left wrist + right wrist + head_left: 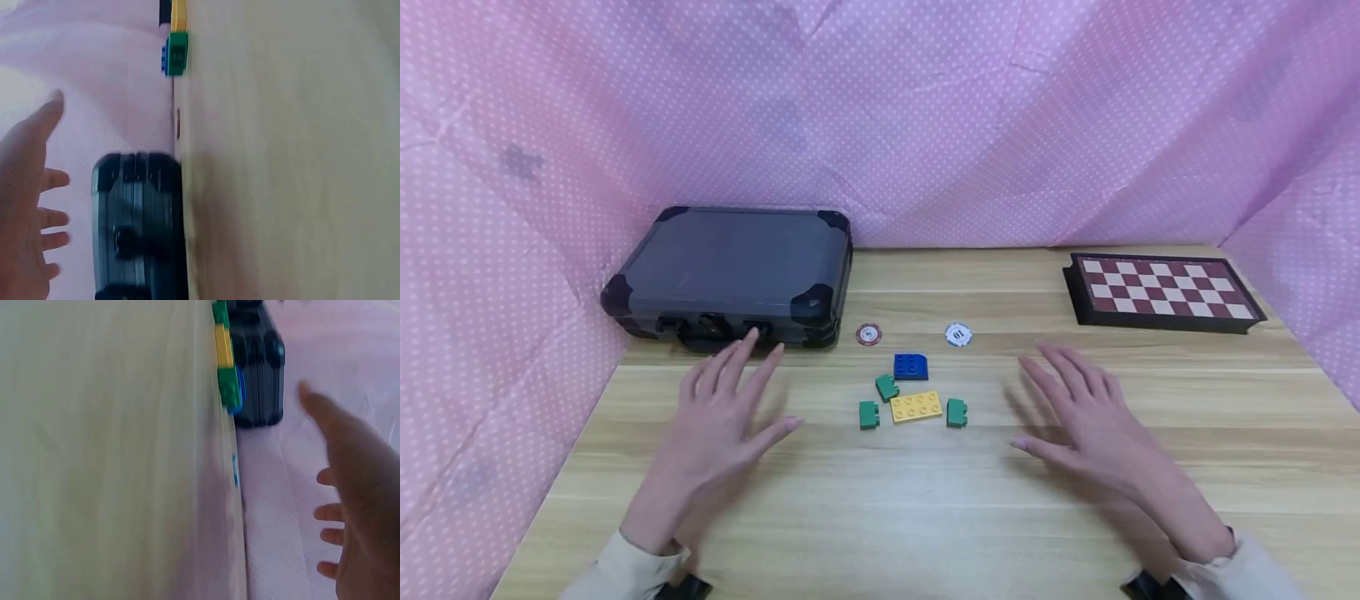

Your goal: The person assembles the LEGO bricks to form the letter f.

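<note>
With fingers spread, the left hand (718,425) hovers over the table in front of the dark grey case (730,258), its fingertips overlapping the case's handle side in the head view. The right hand (1093,425), also spread and holding nothing, is over the table's right half. Between the hands lie a yellow building brick (916,407), a blue brick (911,367) behind it, and small green bricks: one on the left (868,415), another tilted (887,387) against the yellow one's corner, a third on the right (957,412). A red poker chip (868,334) and a white poker chip (958,334) lie farther back.
At the back right of the wooden table (910,525) lies a chessboard box (1168,290) with a black rim. A pink dotted cloth (955,125) hangs behind the table and along both sides. The closed case stands at the back left.
</note>
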Demonstrator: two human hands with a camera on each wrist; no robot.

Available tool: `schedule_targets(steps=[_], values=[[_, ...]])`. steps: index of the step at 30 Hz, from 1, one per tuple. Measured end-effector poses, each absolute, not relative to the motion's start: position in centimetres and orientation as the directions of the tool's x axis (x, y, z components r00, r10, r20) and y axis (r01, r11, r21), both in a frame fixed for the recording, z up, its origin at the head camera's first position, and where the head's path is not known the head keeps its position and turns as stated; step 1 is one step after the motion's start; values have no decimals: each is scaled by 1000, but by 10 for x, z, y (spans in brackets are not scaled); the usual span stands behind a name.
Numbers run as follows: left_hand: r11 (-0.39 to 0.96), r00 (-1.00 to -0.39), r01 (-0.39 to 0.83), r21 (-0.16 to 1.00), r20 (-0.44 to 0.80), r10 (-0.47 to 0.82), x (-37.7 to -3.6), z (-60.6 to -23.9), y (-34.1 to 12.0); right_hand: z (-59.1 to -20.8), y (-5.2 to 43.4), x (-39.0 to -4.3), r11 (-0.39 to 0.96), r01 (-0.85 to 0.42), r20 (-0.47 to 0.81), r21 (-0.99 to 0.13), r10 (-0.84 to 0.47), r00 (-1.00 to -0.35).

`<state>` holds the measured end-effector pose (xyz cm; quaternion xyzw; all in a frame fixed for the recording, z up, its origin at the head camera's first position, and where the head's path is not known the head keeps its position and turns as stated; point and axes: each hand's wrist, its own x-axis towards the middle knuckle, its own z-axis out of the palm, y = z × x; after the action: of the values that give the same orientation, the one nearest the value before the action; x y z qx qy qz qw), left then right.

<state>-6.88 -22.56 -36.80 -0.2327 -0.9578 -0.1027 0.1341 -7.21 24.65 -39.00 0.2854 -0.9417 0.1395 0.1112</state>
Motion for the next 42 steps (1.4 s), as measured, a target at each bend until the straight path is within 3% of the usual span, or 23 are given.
schedule_targets(steps=[5, 12, 27, 42], values=[[839, -873, 485, 247, 203, 444, -66, -373, -204, -395, 230, -72, 736, -637, 291, -230, -573, -766], [760, -870, 486, 432, 161, 465, -65, -383, -178, -405, 215, -76, 708, -622, 265, -334, -563, -783], [715, -862, 499, 490, 191, 470, -82, -408, -152, -417, 198, -89, 657, -595, 213, -462, -569, -794], [673, -850, 518, 528, 231, 474, -88, -423, -143, -425, 189, -93, 633, -614, 264, -472, -563, -783]])
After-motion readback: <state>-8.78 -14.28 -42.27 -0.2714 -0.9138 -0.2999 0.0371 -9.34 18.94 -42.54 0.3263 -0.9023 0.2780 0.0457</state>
